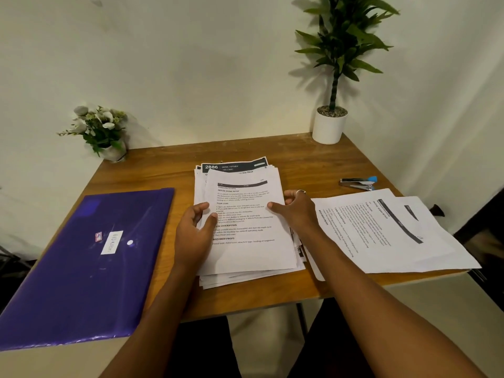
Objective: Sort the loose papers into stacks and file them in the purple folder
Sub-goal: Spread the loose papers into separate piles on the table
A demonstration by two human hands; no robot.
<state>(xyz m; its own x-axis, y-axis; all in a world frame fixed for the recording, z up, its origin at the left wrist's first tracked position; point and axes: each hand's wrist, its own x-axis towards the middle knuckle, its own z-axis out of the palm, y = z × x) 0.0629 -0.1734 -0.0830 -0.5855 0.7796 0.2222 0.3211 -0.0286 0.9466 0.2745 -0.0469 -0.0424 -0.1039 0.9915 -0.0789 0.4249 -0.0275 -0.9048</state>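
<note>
One purple folder (pixel 81 263) lies closed at my near left on the worktop (pixel 313 165), apart from the papers. My left hand (pixel 193 233) and right hand (pixel 294 211) each grip a side edge of the one middle stack (pixel 245 233), thumbs on top. Just right of it, two overlapping sheets (pixel 381 236) show. Beyond them lies one stapler (pixel 358 183). At the back stand one bunch of flowers (pixel 101 129) and one potted plant (pixel 330 126).
</note>
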